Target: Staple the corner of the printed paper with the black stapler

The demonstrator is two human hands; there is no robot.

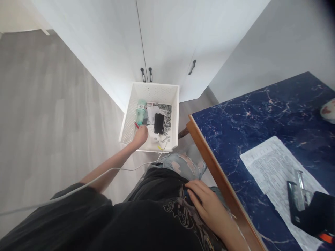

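Observation:
A white perforated basket (175, 118) stands before the cabinet. Over its left front part is my left hand (141, 136), fingers closed, beside a small red item (136, 125); what the fingers hold is too small to make out. Inside the basket lie a green translucent bottle (140, 112), a black phone-like device (158, 123), white papers (152, 114) and grey pieces (168, 118). My right hand (205, 202) rests against my dark shirt, fingers stretched out, holding nothing.
White cabinet doors (167, 38) rise behind the basket. A blue marbled table (235, 122) at the right bears a printed paper (272, 167) and a black object (311, 212). A white cable (112, 169) runs across my left arm to the basket.

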